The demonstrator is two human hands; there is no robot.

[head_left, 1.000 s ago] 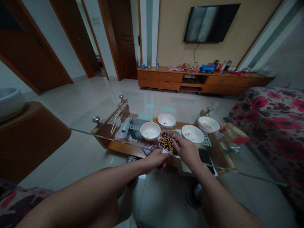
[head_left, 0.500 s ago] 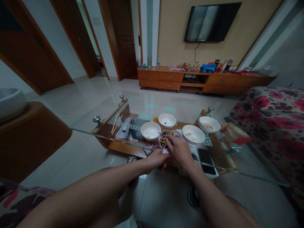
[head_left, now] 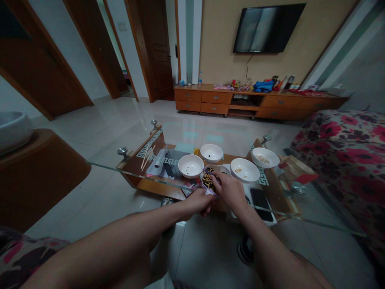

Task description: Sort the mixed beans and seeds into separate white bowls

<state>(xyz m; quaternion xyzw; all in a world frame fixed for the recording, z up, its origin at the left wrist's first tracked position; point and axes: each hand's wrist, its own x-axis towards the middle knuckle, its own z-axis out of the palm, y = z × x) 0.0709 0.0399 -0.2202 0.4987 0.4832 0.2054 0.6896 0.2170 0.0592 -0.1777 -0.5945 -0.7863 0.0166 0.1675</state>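
Observation:
A small purple-rimmed bowl [head_left: 208, 179] full of mixed yellow and dark beans stands near the front edge of a glass table [head_left: 126, 170]. My left hand [head_left: 197, 202] grips the bowl's near rim with closed fingers. Over the beans, my right hand [head_left: 230, 190] is pinched shut, and it hides part of the bowl. What the pinch holds is too small to make out. Round the bean bowl stand white bowls: one on the left [head_left: 190, 165] with a few dark beans, one behind [head_left: 211, 152], one on the right [head_left: 244, 169] with a few yellow bits, and one further right [head_left: 265, 157].
Chopsticks [head_left: 146, 156] and papers lie on the wooden shelf under the glass at the left. A black phone [head_left: 261, 198] lies under my right wrist. A flowered sofa [head_left: 345, 160] stands to the right, a wooden side table [head_left: 39, 172] to the left, a TV cabinet [head_left: 255, 104] at the back.
My right hand has moved left and nearer across the bean bowl, and now covers more of it. The left hand has stayed on the rim.

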